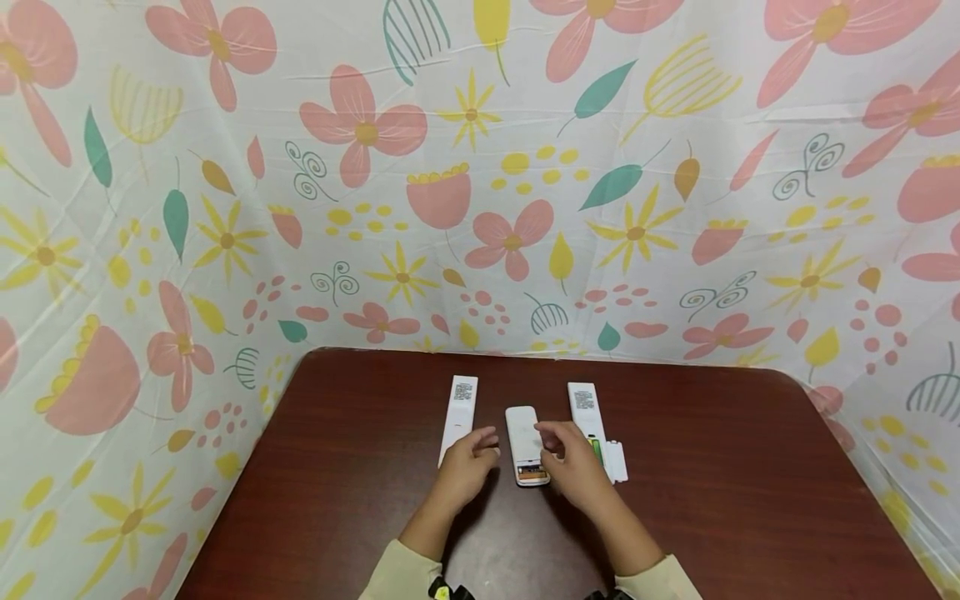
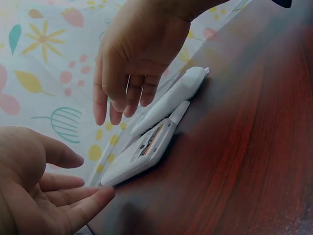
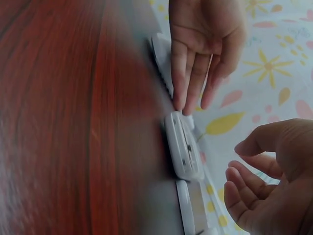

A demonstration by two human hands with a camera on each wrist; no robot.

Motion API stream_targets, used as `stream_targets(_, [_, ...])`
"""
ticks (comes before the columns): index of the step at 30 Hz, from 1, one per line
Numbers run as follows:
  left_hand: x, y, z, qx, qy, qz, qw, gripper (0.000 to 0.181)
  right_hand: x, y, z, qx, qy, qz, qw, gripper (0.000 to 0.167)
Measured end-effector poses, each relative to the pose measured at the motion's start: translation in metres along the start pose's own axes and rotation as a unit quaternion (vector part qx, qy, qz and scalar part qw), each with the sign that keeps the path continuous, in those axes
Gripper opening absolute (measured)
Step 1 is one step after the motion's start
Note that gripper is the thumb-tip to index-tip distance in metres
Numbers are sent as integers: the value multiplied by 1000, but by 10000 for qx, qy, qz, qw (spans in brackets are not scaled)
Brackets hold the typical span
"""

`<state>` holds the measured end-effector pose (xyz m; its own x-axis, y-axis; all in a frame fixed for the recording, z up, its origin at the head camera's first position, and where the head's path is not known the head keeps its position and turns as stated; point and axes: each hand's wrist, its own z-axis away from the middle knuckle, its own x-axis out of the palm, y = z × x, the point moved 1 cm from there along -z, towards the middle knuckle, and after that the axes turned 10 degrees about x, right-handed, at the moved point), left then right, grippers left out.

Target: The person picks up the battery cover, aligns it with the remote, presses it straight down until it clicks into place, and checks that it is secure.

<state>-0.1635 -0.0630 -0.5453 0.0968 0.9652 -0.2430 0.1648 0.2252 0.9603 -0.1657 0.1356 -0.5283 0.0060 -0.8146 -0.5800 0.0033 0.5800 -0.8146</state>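
Observation:
A white remote control (image 1: 522,429) lies face down between the hands, its battery bay uncovered at the near end. An orange-and-black battery (image 1: 532,473) shows in that bay. On the left, the person's left hand (image 1: 467,465) hovers with loosely bent fingers, apart from this remote and holding nothing. The right hand (image 1: 576,461) hangs above the remote's right side; in the left wrist view its fingers point downward, with a gap beneath them. Partly behind the right hand is a second white remote (image 1: 582,402) with a green battery (image 1: 596,448) showing.
A third white remote (image 1: 459,408) lies to the left, its near end beside the left hand. A small white battery cover (image 1: 616,461) is at the right remote's near end. The dark brown table (image 1: 720,467) meets a flower-printed cloth (image 1: 637,275) behind.

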Motion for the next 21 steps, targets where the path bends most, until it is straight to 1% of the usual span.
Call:
stream_targets(4, [3, -3, 1, 20, -62, 215, 9997, 47, -5, 4, -1, -40, -34, 318, 9995, 38])
stream_targets(7, [5, -5, 1, 42, -86, 382, 9992, 48, -8, 7, -2, -68, 0, 759, 9971, 37])
stream_targets(10, [6, -5, 1, 21, -102, 433, 9990, 48, -10, 8, -2, -129, 56, 1256, 9920, 36])
stream_targets(16, [8, -4, 1, -74, -147, 332, 9993, 47, -11, 10, -1, -331, 42, 1952, 9802, 39])
stream_targets(21, [11, -3, 2, -94, -193, 166, 9996, 49, -12, 12, -1, -501, 34, 2338, 9710, 41])
